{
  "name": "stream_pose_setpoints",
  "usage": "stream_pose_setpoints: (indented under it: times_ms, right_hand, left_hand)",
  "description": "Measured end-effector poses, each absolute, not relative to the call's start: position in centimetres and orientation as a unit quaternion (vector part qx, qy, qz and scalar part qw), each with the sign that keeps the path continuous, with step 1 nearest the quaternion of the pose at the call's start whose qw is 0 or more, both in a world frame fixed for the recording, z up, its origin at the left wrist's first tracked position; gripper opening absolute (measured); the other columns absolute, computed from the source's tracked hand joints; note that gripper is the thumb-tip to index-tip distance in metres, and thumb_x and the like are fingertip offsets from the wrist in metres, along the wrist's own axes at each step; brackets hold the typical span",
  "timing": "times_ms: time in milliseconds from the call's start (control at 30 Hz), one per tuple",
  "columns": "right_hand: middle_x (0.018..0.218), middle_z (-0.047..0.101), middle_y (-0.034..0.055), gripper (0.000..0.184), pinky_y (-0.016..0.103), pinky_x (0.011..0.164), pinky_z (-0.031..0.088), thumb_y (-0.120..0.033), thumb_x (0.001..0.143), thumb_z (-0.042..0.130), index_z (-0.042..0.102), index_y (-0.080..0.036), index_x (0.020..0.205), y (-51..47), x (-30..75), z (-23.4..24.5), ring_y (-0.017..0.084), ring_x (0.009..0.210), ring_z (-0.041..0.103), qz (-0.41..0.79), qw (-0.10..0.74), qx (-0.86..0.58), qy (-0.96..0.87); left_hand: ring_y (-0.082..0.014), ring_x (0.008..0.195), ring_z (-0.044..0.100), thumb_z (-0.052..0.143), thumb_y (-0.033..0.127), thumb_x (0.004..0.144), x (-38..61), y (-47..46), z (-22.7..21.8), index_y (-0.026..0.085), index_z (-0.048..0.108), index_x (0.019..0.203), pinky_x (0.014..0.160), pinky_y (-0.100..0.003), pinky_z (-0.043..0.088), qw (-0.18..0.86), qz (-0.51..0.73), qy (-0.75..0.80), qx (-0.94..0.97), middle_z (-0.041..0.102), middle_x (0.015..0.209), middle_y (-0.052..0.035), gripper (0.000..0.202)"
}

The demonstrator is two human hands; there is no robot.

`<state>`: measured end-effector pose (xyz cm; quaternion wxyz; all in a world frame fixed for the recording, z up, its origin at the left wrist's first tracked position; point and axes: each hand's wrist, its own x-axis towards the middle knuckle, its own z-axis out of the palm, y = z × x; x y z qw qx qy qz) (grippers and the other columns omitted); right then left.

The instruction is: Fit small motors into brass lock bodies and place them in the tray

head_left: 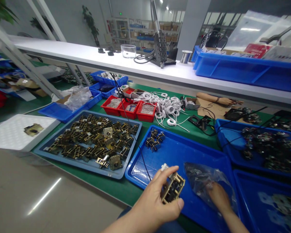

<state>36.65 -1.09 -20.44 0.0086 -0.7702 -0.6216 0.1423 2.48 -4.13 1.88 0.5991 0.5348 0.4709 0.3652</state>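
- The left hand (157, 200) pinches a brass-framed assembly (174, 188) between thumb and fingers, holding it tilted above the near part of a blue tray (174, 152).
- The assembly's long axis slants from lower left to upper right in the view, with dark parts showing inside its frame.
- A clear plastic bag (199, 178) lies in the blue tray, just right of the assembly and apart from it.
- The right hand (219, 195) is at the bag, so it is the nearer of the 2 to that film; its fingertips are veiled, and I cannot tell whether they grip or are spread.
- A small cluster of similar units (155, 139) sits in the blue tray's far left corner.
- Left of that, a grey-blue tray (75, 164) full of brass-framed pieces stands on the green desk (194, 137).
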Motion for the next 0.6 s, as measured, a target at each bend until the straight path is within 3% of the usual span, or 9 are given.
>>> stream_pose_setpoints:
  times_ms: [133, 333, 433, 600]
  right_hand:
    - [0.09, 0.069, 0.0025, 0.007, 0.037, 0.082, 0.052, -0.018, 0.088, 0.059, 0.064, -0.014, 0.087, -1.7, 36.7, -20.2, 0.017, 0.088, 0.065, 0.133, 0.002, -0.766, -0.628]
    - [0.104, 0.069, 0.0071, 0.014, 0.035, 0.085, 0.052, -0.019, 0.091, 0.055, 0.064, -0.013, 0.099, -2.8, 37.4, -20.1, 0.017, 0.093, 0.066, 0.126, 0.025, -0.77, -0.625]
    - [0.103, 0.071, 0.0068, 0.014, 0.035, 0.085, 0.052, -0.019, 0.09, 0.054, 0.066, -0.015, 0.098, -3.1, 37.7, -20.5, 0.018, 0.092, 0.067, 0.121, 0.03, -0.77, -0.626]
    - [0.097, 0.073, 0.0064, 0.015, 0.036, 0.08, 0.054, -0.023, 0.089, 0.056, 0.067, -0.014, 0.094, -3.0, 38.0, -21.2, 0.018, 0.086, 0.069, 0.108, 0.046, -0.767, -0.631]
  left_hand:
    - [-0.0415, 0.131, 0.035, 0.073, 0.042, 0.065, 2.0, -4.0, 2.0, 0.032, 0.045, 0.133, 0.098, -0.06, 0.038, 0.626, 0.326, 0.459, 0.54, 0.048, 0.136, -0.012, 0.074]
    - [-0.0444, 0.139, 0.012, 0.082, 0.041, 0.053, 1.8, -3.9, 3.1, 0.03, 0.035, 0.139, 0.106, -0.068, 0.011, 0.613, 0.2, 0.488, 0.588, 0.024, 0.152, -0.0188, 0.099]
    - [-0.0425, 0.139, 0.01, 0.081, 0.039, 0.055, 2.3, -3.8, 3.7, 0.028, 0.033, 0.14, 0.106, -0.067, 0.011, 0.587, 0.173, 0.512, 0.603, 0.023, 0.151, -0.0237, 0.098]
    - [-0.0415, 0.14, 0.014, 0.082, 0.041, 0.055, 2.5, -3.5, 4.4, 0.029, 0.036, 0.139, 0.108, -0.064, 0.014, 0.58, 0.172, 0.526, 0.598, 0.024, 0.151, -0.021, 0.097]
